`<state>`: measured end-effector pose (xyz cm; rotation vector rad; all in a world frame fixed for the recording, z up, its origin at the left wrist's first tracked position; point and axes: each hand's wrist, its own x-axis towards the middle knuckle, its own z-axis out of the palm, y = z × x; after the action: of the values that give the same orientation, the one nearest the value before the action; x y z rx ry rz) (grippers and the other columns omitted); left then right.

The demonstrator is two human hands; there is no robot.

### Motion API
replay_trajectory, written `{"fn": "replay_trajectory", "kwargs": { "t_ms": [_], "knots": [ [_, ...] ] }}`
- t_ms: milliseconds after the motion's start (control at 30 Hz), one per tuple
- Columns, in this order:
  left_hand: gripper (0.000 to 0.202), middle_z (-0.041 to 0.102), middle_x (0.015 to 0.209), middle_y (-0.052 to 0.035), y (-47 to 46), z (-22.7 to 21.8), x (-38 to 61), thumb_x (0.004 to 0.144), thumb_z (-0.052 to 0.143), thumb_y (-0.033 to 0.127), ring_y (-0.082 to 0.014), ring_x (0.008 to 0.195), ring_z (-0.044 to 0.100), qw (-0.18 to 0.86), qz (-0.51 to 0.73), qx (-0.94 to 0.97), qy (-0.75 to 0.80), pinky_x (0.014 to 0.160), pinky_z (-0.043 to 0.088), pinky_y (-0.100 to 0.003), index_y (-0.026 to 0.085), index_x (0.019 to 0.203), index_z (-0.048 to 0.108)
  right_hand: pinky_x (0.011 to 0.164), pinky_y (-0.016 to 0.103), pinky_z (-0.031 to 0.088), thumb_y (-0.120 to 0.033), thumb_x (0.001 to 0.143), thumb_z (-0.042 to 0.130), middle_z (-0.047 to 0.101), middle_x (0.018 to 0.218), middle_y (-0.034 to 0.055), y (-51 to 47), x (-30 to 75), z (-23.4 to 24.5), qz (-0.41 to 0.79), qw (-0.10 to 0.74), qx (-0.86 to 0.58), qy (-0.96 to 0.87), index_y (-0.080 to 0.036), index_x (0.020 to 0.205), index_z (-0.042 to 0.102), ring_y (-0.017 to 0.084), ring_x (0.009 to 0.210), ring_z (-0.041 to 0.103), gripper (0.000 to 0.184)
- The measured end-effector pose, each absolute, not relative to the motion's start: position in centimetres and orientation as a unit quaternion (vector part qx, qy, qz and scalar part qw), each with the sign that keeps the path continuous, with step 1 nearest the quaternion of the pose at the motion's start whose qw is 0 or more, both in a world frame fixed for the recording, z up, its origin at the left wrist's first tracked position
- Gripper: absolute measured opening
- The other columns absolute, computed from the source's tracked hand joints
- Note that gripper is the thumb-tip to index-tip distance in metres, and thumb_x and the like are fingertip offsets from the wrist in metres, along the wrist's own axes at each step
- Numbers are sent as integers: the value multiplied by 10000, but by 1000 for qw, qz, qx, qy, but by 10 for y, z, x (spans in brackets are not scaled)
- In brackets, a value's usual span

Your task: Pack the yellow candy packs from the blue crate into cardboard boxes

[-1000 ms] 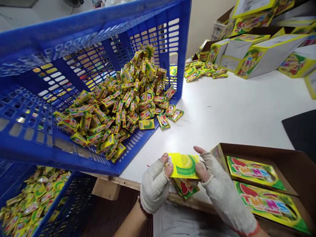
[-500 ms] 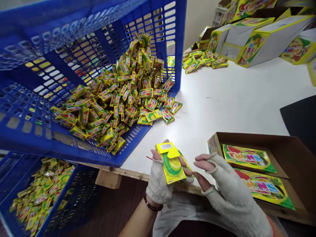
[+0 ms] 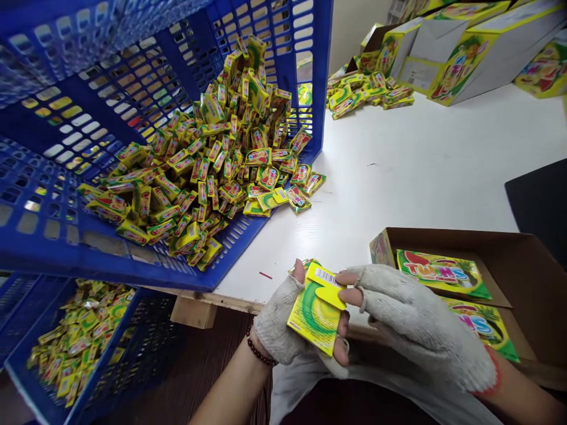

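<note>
My left hand (image 3: 283, 316), in a white fingerless glove, is closed round a small yellow-and-green box (image 3: 312, 321). The box is tilted, its swirl-patterned, barcoded side facing up. Part of another small box shows behind its top edge. My right hand (image 3: 407, 319), gloved likewise, has its fingertips on the box's rounded yellow flap; its thumb is hidden. Just right of that hand, an open brown carton (image 3: 447, 236) holds two larger printed "TWINS" packs (image 3: 443, 274). The right hand covers part of the nearer pack.
A tipped blue crate (image 3: 316, 88) spills a heap of small boxes (image 3: 212, 165) onto the white table (image 3: 354, 195). Below left stands another filled blue crate (image 3: 95, 348). More small boxes (image 3: 367, 91) and large printed cartons (image 3: 482, 56) lie at the back right.
My right hand has moved left, and its fingertips have come onto the box's flap. The box in my left hand has shifted slightly right and down. The view has tilted a little.
</note>
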<state>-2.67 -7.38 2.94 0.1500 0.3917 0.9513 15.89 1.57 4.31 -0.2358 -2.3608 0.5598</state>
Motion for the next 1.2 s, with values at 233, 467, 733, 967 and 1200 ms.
{"fn": "replay_trajectory", "kwargs": {
  "t_ms": [233,467,733,967,1200],
  "knots": [
    [712,712,769,-95,-77,24,-26,902,355,760,-211,602,694,879,421,66,214,549,552,-293,119,1050,627,885,323,592,-193,986,489,735,1148,118,22,154,64,245,300,-17,-922,-234,1247,651,198,1062,704,310],
    [696,692,754,-79,-77,31,-32,860,393,791,-223,564,677,910,355,89,194,530,540,-318,162,1051,621,827,281,599,-231,977,494,724,1166,72,22,164,55,348,260,-85,-897,-274,1089,735,183,1008,712,270],
    [731,694,748,-73,-81,23,-17,850,359,817,-262,584,704,882,421,64,202,527,540,-334,174,1093,608,916,350,608,-225,950,533,735,1183,89,13,162,51,204,279,-69,-936,-244,1197,699,237,1098,694,298],
    [633,704,813,-41,-86,33,-22,873,484,733,-214,634,698,846,493,7,204,592,582,-349,183,1160,608,1028,371,549,-89,903,527,605,1401,150,11,163,41,180,283,-31,-942,-188,1428,512,234,1321,552,534],
    [559,718,757,-72,-89,30,-30,876,559,670,-202,634,704,873,439,9,214,562,563,-280,128,987,646,767,348,610,-232,959,541,739,1053,93,11,163,62,117,257,-21,-959,-215,1169,672,219,937,701,248]
  ]
}}
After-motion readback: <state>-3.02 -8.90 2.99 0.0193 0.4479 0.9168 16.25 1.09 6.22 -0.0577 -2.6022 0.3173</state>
